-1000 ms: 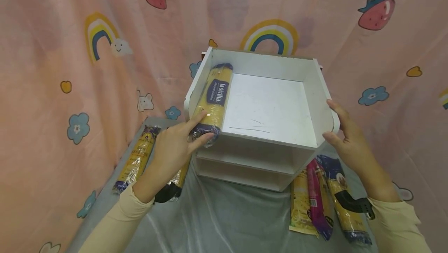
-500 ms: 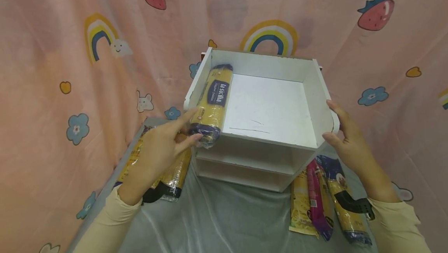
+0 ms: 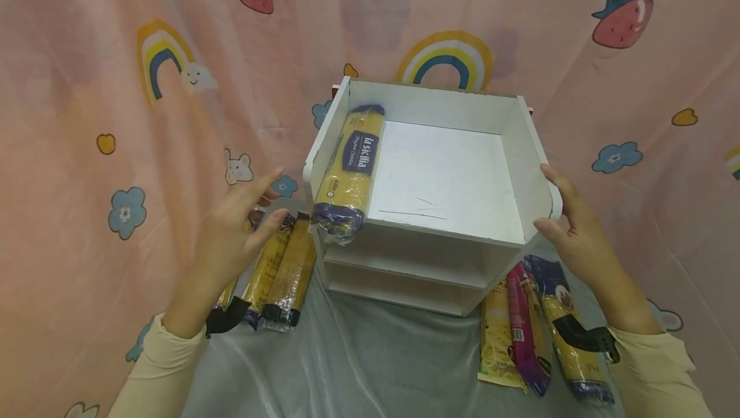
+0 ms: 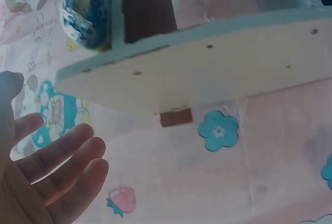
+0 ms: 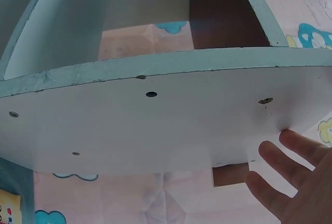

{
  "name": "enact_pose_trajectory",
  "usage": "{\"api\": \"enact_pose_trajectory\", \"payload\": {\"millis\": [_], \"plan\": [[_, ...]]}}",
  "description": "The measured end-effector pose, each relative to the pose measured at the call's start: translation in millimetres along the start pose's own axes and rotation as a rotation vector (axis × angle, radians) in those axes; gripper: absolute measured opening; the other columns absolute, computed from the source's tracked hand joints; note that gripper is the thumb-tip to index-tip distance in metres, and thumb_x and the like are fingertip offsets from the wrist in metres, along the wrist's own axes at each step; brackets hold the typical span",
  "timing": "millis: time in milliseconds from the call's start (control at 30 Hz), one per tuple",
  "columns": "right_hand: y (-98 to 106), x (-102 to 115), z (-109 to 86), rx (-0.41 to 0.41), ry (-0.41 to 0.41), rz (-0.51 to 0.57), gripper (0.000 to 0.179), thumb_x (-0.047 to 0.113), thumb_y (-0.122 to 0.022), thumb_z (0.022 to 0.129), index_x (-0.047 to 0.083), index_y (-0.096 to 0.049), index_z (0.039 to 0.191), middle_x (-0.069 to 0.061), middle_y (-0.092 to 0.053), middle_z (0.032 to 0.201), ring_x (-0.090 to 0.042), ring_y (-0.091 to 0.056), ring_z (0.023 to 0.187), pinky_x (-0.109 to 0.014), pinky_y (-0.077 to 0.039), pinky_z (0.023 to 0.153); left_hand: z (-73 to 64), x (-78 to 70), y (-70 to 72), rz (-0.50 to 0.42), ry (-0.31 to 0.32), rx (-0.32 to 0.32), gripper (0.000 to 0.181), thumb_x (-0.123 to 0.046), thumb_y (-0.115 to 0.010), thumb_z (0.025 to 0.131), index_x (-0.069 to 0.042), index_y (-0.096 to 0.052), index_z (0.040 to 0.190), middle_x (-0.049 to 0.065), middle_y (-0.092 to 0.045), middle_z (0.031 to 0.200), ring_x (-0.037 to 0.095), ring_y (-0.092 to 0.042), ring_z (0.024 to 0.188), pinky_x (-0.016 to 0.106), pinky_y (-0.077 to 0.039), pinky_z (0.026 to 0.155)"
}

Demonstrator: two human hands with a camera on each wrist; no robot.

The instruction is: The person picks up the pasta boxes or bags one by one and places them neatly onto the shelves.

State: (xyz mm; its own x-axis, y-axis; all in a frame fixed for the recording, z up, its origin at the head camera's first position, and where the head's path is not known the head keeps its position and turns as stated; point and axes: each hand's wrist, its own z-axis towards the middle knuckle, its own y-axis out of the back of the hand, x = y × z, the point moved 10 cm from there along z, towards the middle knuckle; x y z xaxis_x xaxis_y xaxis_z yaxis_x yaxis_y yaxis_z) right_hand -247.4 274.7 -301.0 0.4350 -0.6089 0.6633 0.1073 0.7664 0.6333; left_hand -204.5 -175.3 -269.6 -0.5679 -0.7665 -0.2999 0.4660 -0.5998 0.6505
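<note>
A yellow spaghetti pack with purple ends [image 3: 349, 167] lies along the left wall of the top compartment of a white shelf unit [image 3: 439, 167]. Its front end overhangs the edge slightly. My left hand [image 3: 231, 225] is left of the unit, apart from it, fingers spread and holding nothing. The left wrist view shows those fingers [image 4: 72, 167] beside the unit's outer side. On the opposite side, my right hand [image 3: 581, 232] holds the front corner of the side panel, thumb and forefinger over its edge. In the right wrist view, other fingers [image 5: 290, 167] reach the panel's outer face.
Several yellow pasta packs [image 3: 295, 270] lie left of the unit, partly behind my left hand. At right lie a yellow pack [image 3: 500, 341], a pink-purple pack [image 3: 526, 334] and a blue-ended pack [image 3: 569, 341]. Grey cloth [image 3: 393, 360] covers the table; a pink patterned curtain [image 3: 405, 7] hangs behind.
My left hand has let go of the spaghetti pack's front end and moved left, away from the shelf unit. The pack stays in place. My right hand has not visibly moved.
</note>
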Motion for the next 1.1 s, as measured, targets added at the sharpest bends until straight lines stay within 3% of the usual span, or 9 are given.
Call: {"api": "enact_pose_trajectory", "payload": {"millis": [233, 367, 567, 733, 833, 933, 1100], "plan": [[0.1, 0.0, 0.4, -0.004, 0.001, 0.009, 0.076, 0.005, -0.06, 0.093, 0.023, -0.024, 0.158, -0.014, -0.023, 0.164, -0.058, -0.031, 0.136, -0.084, -0.025, 0.096, -10.1, 33.6, -4.9, 0.034, 0.099, 0.029, 0.058, -0.016, -0.069, 0.093, -0.023, -0.048, 0.147, 0.01, -0.07, 0.104, 0.025, -0.068, 0.085, 0.041, -0.058, 0.069], [0.3, -1.5, 0.2, -0.007, 0.008, 0.022, 0.077, 0.005, -0.061, 0.093, 0.022, -0.024, 0.158, -0.013, -0.023, 0.164, -0.056, -0.031, 0.136, -0.083, -0.024, 0.097, -19.1, 55.9, -17.0, 0.032, 0.154, 0.082, 0.058, -0.017, -0.069, 0.093, -0.025, -0.048, 0.147, 0.011, -0.07, 0.103, 0.027, -0.069, 0.087, 0.044, -0.058, 0.073], [-0.4, -0.2, 0.4, -0.005, 0.013, 0.025, 0.076, 0.006, -0.061, 0.093, 0.022, -0.024, 0.158, -0.014, -0.023, 0.164, -0.055, -0.03, 0.138, -0.084, -0.023, 0.098, -41.2, 94.5, -51.1, -0.006, 0.244, 0.214, 0.056, -0.019, -0.065, 0.096, -0.021, -0.045, 0.148, 0.013, -0.065, 0.108, 0.029, -0.065, 0.094, 0.046, -0.057, 0.076], [-0.6, 1.5, 0.4, -0.002, 0.016, 0.027, 0.075, 0.008, -0.061, 0.093, 0.022, -0.024, 0.158, -0.014, -0.022, 0.164, -0.058, -0.027, 0.138, -0.084, -0.02, 0.099, -63.6, 121.2, -79.1, 0.027, 0.319, 0.32, 0.056, -0.025, -0.065, 0.097, -0.016, -0.045, 0.148, 0.017, -0.062, 0.115, 0.031, -0.063, 0.095, 0.048, -0.055, 0.076], [-0.9, 0.7, 0.1, 0.001, 0.011, 0.019, 0.075, 0.01, -0.061, 0.095, 0.023, -0.024, 0.158, -0.013, -0.021, 0.165, -0.058, -0.026, 0.14, -0.084, -0.021, 0.099, -76.5, 134.3, -93.0, 0.066, 0.344, 0.376, 0.057, -0.03, -0.064, 0.097, -0.013, -0.045, 0.148, 0.018, -0.061, 0.112, 0.029, -0.06, 0.084, 0.043, -0.052, 0.068], [-1.6, 0.4, -0.2, 0.004, 0.007, 0.013, 0.074, 0.011, -0.06, 0.096, 0.025, -0.023, 0.158, -0.012, -0.021, 0.165, -0.056, -0.026, 0.141, -0.083, -0.021, 0.099, -92.4, 148.3, -108.1, 0.089, 0.377, 0.455, 0.06, -0.036, -0.06, 0.099, -0.017, -0.04, 0.152, 0.018, -0.059, 0.108, 0.027, -0.055, 0.08, 0.04, -0.047, 0.064], [-1.4, 0.7, -0.5, -0.001, 0.003, 0.02, 0.074, 0.011, -0.059, 0.095, 0.024, -0.023, 0.158, -0.013, -0.021, 0.165, -0.055, -0.026, 0.141, -0.083, -0.022, 0.099, -123.2, 168.6, -134.4, 0.057, 0.468, 0.585, 0.063, -0.041, -0.057, 0.1, -0.025, -0.033, 0.155, 0.03, -0.05, 0.136, 0.042, -0.061, 0.103, 0.057, -0.052, 0.077]]}}
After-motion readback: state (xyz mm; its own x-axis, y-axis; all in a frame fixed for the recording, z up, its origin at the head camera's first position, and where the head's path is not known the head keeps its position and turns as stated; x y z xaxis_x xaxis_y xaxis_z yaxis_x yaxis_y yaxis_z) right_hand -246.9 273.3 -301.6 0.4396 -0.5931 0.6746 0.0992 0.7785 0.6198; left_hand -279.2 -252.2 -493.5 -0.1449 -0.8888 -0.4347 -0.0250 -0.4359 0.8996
